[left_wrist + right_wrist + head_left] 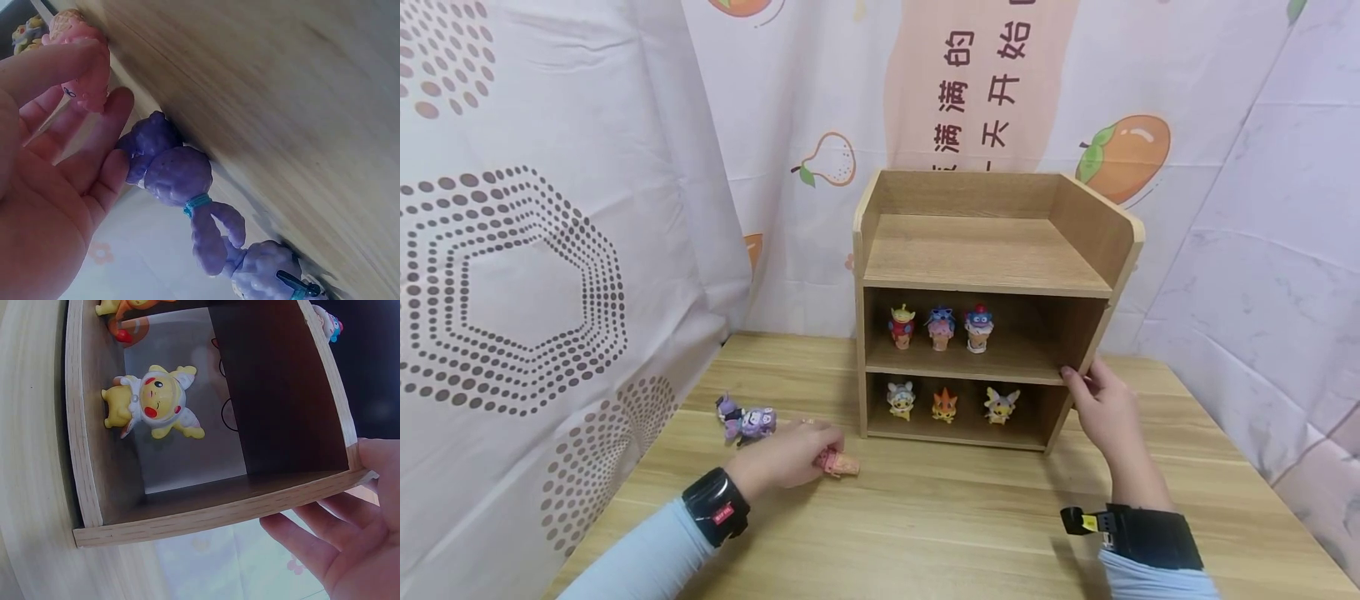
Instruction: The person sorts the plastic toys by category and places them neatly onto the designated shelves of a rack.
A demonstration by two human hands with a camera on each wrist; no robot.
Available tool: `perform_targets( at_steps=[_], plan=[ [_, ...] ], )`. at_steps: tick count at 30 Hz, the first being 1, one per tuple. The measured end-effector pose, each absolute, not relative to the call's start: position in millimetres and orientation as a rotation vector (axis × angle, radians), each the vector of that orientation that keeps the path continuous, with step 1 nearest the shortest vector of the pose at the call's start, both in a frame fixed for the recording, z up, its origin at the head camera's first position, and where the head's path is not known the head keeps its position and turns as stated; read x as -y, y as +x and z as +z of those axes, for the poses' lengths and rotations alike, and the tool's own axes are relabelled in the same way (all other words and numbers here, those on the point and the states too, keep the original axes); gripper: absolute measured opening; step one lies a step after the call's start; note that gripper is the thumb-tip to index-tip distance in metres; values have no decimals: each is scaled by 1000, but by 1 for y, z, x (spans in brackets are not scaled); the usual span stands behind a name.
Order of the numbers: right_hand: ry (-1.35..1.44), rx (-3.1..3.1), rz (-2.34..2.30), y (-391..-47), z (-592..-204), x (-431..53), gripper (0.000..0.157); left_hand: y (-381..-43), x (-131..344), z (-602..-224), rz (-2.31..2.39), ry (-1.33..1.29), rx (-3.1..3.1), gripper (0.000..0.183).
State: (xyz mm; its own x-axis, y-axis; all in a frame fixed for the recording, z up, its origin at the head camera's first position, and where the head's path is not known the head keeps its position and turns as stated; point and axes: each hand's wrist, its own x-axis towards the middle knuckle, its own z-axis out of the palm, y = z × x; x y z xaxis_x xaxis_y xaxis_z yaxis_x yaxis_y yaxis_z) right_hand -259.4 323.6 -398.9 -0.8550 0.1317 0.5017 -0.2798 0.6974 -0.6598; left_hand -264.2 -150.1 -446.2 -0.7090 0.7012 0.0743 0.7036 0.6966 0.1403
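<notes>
My left hand (790, 456) is low over the table, left of the wooden shelf (985, 289), and pinches a pink ice-cream-cone figurine (838, 463) whose cone end points right. In the left wrist view, the fingers lie around the figurine's pink body (94, 75). Purple figurines (756, 422) lie on the table just behind that hand; two of them (178, 175) show close to its fingertips in the left wrist view. My right hand (1107, 406) grips the shelf's right side panel, thumb at the front edge by the middle board and fingers on the outer face.
Three cone figurines (940, 328) stand on the middle level. Below them, on the lowest level, are three small yellow-and-coloured figurines (944, 406). Printed cloth (805, 100) hangs behind and left of the wooden table (925, 517).
</notes>
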Motion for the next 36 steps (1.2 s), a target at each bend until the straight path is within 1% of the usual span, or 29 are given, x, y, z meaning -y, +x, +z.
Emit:
perform_targets(
  at_steps=[12, 24, 36],
  plan=[
    [114, 2380, 1045, -260, -399, -325, 43, -263, 154, -439, -541, -1154, 2892, 30],
    [126, 2367, 1057, -259, -400, -324, 41, -267, 156, -439, -685, -1174, 2879, 22],
    [125, 2364, 1045, -259, -400, -324, 41, -266, 155, -435, -748, -1227, 2830, 23]
  ],
)
